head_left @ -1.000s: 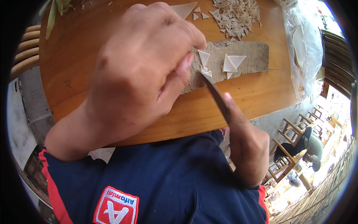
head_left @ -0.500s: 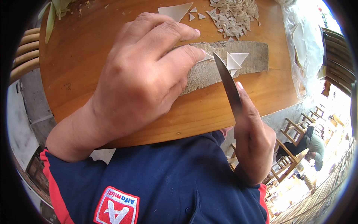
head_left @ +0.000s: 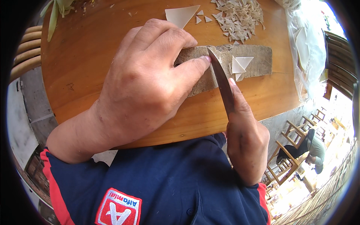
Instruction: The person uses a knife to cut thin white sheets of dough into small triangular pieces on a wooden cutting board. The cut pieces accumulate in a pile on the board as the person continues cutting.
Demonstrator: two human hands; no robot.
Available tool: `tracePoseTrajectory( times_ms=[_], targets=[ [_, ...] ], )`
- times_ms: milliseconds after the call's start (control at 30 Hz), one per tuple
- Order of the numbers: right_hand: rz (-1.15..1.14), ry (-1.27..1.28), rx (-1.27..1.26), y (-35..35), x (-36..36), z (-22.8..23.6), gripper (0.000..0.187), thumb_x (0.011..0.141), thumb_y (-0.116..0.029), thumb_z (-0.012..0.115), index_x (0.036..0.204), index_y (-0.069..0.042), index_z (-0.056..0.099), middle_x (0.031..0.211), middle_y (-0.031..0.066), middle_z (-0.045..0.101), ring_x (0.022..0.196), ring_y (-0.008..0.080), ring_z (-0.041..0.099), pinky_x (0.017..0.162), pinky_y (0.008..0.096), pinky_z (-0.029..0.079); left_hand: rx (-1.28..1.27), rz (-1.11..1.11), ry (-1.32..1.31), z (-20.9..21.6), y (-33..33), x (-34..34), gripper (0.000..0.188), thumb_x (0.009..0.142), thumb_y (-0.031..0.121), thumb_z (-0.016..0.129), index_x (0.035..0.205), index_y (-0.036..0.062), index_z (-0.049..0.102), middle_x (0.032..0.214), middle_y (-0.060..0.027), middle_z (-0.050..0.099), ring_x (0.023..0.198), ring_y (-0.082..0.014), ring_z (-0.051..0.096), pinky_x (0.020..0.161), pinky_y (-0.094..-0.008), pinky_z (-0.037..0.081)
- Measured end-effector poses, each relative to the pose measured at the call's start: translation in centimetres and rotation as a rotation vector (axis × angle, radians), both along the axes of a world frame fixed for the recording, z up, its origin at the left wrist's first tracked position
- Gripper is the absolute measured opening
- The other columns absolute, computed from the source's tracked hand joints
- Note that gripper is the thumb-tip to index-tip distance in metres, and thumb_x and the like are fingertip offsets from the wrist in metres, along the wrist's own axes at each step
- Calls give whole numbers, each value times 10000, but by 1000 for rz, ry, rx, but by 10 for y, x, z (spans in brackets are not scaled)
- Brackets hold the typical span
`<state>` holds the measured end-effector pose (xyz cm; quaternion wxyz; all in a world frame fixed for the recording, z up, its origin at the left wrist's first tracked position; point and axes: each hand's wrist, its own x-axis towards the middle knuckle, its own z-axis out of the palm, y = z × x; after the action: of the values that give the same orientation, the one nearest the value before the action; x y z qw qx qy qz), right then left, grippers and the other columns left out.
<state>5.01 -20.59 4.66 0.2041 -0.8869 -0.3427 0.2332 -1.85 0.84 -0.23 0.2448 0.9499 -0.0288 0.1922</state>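
A dark-bladed knife (head_left: 222, 83) is in my right hand (head_left: 247, 144), its handle hidden in the closed fist and the forefinger stretched along the blade. The blade stands across a rough wooden board (head_left: 258, 60), beside my left thumb tip. My left hand (head_left: 150, 75) is closed over the board's left end, thumb on top and fingers curled at the far edge. Whatever lies under that thumb is mostly hidden; a sliver of pale sheet shows by the blade. To the right of the knife, thin off-white triangles (head_left: 242, 64) rest overlapping on the board.
Beyond the board lie a heap of small off-white triangles (head_left: 240, 17), a few loose ones and a larger sheet (head_left: 182, 15) on the wooden table (head_left: 75, 75). A clear plastic bag (head_left: 305, 52) sits at the right edge, pale husks (head_left: 56, 13) far left. A person (head_left: 317, 150) bends among wooden chairs.
My right hand and the knife have moved left, bringing the blade up to my left thumb. The pale point that stuck out from the thumb is now largely hidden. The view has shifted slightly.
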Motion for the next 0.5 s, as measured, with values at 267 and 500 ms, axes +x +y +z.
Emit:
tracePoseTrajectory(
  times_ms=[267,500],
  targets=[
    [33,-48,5,1,1,-2,643,861,133,510,1483,-32,524,912,194,662,636,255,665,621,376,529,-51,11,-1,-1,-1,0,435,643,-98,690,1045,48,773,1099,-143,678,1013,-345,635,843,-430,542],
    [72,-155,34,-3,0,-13,787,781,148,578,1528,-83,493,606,83,510,491,233,554,518,422,491,-72,4,21,-1,-1,0,447,633,-112,685,1043,43,772,1095,-149,679,1015,-353,636,833,-427,544]
  ],
)
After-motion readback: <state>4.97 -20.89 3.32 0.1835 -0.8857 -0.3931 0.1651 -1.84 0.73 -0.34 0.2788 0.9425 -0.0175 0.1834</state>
